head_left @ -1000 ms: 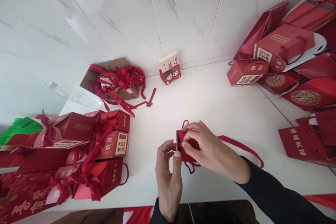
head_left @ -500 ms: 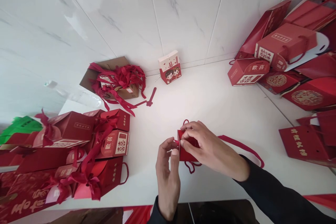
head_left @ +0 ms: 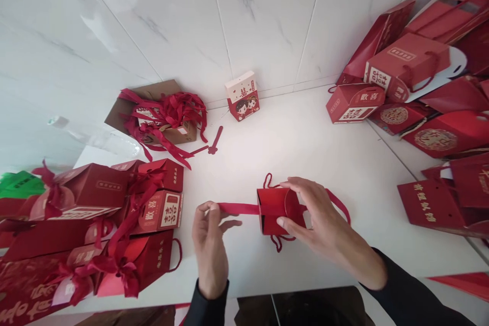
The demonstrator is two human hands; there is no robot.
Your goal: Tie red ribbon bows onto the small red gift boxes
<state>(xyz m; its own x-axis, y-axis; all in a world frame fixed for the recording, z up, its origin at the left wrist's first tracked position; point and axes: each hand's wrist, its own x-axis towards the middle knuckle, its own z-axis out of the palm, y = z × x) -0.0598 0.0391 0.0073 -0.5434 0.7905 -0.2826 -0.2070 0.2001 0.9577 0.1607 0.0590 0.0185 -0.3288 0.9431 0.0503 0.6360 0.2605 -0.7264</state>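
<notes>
One white table (head_left: 278, 147) carries everything; near its front edge, the right hand (head_left: 323, 219) spreads thumb and fingers wide over a red box (head_left: 273, 201), though whether they grip it I cannot tell, while the left hand (head_left: 210, 249) pinches a ribbon (head_left: 240, 209) stretching leftward from it. The box looks like light card, stiff but easily dented, best steadied by its edges; the ribbon seems soft, perhaps slippery, best pinched flat; the cord loops (head_left: 278, 244) look too limp for steadying.
</notes>
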